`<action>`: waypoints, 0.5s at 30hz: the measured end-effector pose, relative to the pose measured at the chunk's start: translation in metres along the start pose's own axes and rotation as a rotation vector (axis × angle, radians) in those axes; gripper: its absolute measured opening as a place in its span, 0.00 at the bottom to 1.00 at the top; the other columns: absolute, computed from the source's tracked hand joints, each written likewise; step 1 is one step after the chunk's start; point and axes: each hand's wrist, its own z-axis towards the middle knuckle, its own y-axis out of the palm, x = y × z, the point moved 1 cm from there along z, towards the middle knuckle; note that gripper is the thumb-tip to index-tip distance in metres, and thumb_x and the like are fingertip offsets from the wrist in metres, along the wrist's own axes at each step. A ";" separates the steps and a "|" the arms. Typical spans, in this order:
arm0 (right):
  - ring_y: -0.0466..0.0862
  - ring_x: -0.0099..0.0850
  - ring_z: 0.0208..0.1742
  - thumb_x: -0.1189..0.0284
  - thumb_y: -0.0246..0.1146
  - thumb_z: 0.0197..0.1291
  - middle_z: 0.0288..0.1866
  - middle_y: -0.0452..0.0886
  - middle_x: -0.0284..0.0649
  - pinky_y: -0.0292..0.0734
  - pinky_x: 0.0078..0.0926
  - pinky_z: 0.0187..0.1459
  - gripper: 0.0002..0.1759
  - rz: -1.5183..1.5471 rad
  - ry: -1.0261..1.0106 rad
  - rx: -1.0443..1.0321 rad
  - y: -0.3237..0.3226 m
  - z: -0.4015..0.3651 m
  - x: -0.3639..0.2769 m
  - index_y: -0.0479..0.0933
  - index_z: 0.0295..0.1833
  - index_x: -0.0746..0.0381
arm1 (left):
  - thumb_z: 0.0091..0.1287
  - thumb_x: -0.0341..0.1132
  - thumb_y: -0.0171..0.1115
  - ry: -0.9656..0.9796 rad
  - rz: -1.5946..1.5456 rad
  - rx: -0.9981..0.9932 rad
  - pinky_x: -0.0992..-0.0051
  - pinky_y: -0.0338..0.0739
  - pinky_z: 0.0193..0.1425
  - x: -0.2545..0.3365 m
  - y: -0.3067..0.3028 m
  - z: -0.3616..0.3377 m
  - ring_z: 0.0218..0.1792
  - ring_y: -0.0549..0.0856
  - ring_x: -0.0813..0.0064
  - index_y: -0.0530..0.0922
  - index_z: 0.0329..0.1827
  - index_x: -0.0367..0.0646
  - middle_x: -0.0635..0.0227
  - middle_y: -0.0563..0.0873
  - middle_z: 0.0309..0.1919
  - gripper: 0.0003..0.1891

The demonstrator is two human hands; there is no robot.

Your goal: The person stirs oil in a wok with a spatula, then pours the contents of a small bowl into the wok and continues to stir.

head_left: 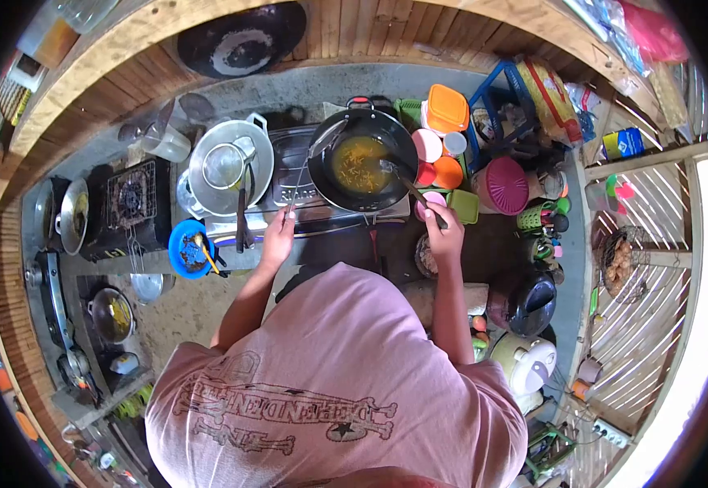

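A black wok [319, 183] sits on the gas stove [293, 189], holding yellow liquid with orange-yellow shreds of food [360, 163]. My left hand [280, 237] is closed round the thin handle of a metal spatula [328, 140], whose flat head reaches over the wok's left side. From the right, my right hand [444, 231] grips the dark handle of a turner [407, 185]; its head dips into the liquid at the right of the shreds.
Left of the wok stands a large aluminium pot [199, 175] with a strainer [224, 166] and a dark-handled utensil across it. A blue bowl [176, 259] is near the counter's front. Colourful plastic containers [448, 108] crowd the right side, beside a pink-lidded tub [507, 184].
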 end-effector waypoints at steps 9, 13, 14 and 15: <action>0.86 0.46 0.43 0.80 0.72 0.55 0.39 0.88 0.45 0.81 0.40 0.47 0.09 -0.181 -0.308 -0.231 -0.008 -0.005 -0.029 0.87 0.43 0.63 | 0.84 0.50 0.50 -0.122 0.107 -0.039 0.62 0.78 0.61 0.020 -0.006 -0.004 0.54 0.88 0.51 0.78 0.69 0.42 0.47 0.89 0.51 0.24; 0.86 0.46 0.43 0.79 0.72 0.56 0.39 0.88 0.45 0.81 0.40 0.46 0.08 -0.164 -0.301 -0.227 0.017 -0.007 -0.019 0.87 0.43 0.63 | 0.84 0.49 0.51 -0.056 0.101 -0.016 0.67 0.74 0.47 0.016 -0.003 -0.003 0.40 0.80 0.64 0.79 0.70 0.43 0.60 0.81 0.38 0.23; 0.86 0.46 0.43 0.79 0.72 0.57 0.39 0.88 0.45 0.81 0.40 0.47 0.08 -0.117 -0.300 -0.214 0.023 -0.006 -0.017 0.87 0.44 0.64 | 0.84 0.47 0.51 0.013 0.097 0.007 0.73 0.70 0.33 0.014 -0.001 -0.004 0.26 0.73 0.80 0.79 0.70 0.44 0.74 0.74 0.25 0.22; 0.86 0.44 0.43 0.79 0.72 0.60 0.41 0.88 0.45 0.81 0.38 0.48 0.09 -0.081 -0.278 -0.197 0.031 -0.004 -0.009 0.88 0.46 0.64 | 0.84 0.48 0.52 -0.005 0.080 0.003 0.73 0.70 0.32 0.009 0.000 -0.003 0.26 0.73 0.79 0.79 0.70 0.44 0.74 0.74 0.25 0.22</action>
